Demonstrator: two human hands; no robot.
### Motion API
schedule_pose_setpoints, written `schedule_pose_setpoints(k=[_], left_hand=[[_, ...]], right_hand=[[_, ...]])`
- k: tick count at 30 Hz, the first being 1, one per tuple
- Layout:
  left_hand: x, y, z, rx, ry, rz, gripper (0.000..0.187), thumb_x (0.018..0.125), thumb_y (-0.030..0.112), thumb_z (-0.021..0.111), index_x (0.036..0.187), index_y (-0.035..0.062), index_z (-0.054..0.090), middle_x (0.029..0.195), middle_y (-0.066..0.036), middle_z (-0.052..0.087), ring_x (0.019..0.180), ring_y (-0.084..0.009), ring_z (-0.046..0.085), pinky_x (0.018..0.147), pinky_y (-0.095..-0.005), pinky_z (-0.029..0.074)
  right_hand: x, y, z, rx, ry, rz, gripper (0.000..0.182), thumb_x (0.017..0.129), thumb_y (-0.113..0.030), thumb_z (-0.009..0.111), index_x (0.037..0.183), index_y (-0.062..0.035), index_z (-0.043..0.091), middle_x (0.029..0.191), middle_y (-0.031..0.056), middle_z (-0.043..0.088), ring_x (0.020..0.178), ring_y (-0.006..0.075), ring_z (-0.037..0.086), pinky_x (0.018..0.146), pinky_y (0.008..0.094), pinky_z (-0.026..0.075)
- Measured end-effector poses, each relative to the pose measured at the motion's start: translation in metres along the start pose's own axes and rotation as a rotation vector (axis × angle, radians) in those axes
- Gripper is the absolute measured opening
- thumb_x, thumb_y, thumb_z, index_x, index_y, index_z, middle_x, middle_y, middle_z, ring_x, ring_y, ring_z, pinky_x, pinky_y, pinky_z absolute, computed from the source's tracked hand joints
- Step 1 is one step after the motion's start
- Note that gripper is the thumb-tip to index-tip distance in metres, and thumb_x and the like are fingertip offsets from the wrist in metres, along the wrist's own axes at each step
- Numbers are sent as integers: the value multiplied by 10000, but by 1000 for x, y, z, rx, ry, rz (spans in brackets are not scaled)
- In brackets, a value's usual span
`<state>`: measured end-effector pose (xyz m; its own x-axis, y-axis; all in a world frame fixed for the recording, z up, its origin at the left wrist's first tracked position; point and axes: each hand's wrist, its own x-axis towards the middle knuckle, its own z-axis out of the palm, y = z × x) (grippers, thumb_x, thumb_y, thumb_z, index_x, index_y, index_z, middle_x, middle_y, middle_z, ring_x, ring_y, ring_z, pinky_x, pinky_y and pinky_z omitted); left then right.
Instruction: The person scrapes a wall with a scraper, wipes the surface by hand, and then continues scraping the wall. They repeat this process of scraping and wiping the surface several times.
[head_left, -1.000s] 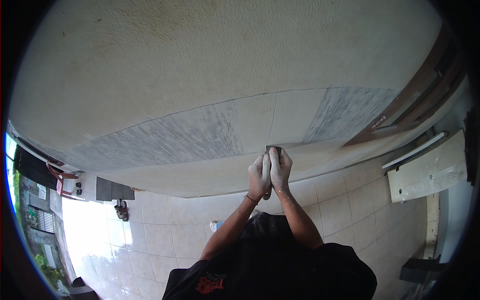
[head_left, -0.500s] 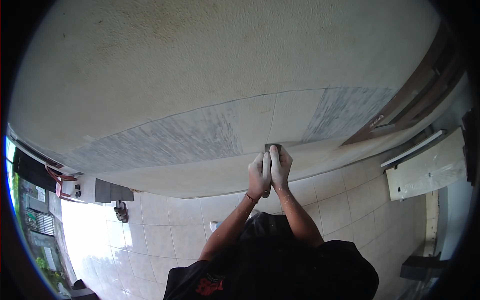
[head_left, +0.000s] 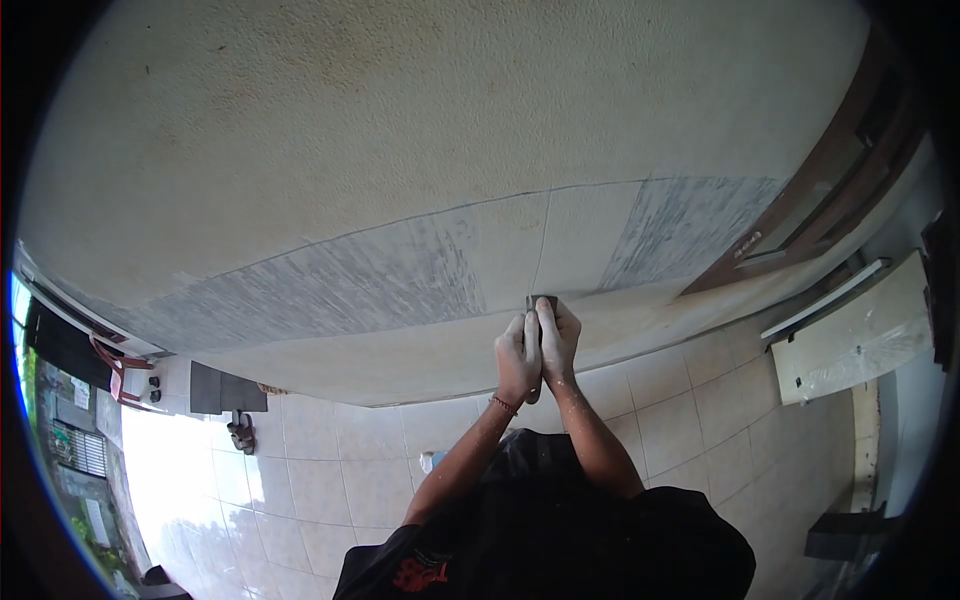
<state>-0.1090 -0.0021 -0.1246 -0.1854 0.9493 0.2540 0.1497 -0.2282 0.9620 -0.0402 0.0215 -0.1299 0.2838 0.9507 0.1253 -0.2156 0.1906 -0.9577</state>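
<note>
Both hands, dusted white, are pressed together around one dark tool with a flat blade and a handle. My left hand (head_left: 517,358) wraps the tool from the left, a red bracelet at its wrist. On the right, my right hand (head_left: 558,340) grips it with the thumb up along the blade. The tool (head_left: 543,300) touches or nearly touches the wall (head_left: 400,130) just under a pencil-like vertical line. Grey scraped patches lie to both sides, a left patch (head_left: 350,275) and a right patch (head_left: 680,225), with a plain cream strip between them.
Pale floor tiles (head_left: 310,430) run below the wall. Sandals (head_left: 241,432), a grey mat (head_left: 228,388) and a red chair (head_left: 118,368) are at left. A brown wooden frame (head_left: 800,215) and a plastic-covered cream panel (head_left: 855,340) are at right.
Both hands and the tool have shifted slightly down, still gripping together. The view has moved a little.
</note>
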Motion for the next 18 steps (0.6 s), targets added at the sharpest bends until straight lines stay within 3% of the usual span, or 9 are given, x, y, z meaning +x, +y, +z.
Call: schedule_pose_setpoints(k=[4,7,12,18], left_hand=[[8,18,-2,9,-22,-5,336,1000,181,480,768,-57,525,578,-154,480,583,-101,418,501,-341,373],[-6,-16,5,10,10,-25,315,989,182,504,770,-44,522,602,-231,488,500,-218,397,493,-372,382],[10,30,-1,6,-25,-16,327,993,189,502,769,-48,518,588,-213,474,537,-155,407,503,-367,387],[-3,3,4,9,18,-17,323,997,195,495,790,-50,538,616,-206,506,574,-125,433,520,-359,395]], right_hand=[[0,-14,1,15,0,4,304,994,-175,543,729,-26,549,683,-68,498,665,33,422,570,232,371],[-2,17,-7,14,10,25,320,992,-170,546,703,-32,525,670,-71,488,651,32,412,558,237,360],[0,-26,2,49,-14,-20,307,983,-160,560,702,-42,527,666,-74,487,634,30,409,544,235,356],[-3,0,-2,26,16,-11,260,980,-153,563,756,-25,591,683,-64,525,653,32,442,566,225,383]])
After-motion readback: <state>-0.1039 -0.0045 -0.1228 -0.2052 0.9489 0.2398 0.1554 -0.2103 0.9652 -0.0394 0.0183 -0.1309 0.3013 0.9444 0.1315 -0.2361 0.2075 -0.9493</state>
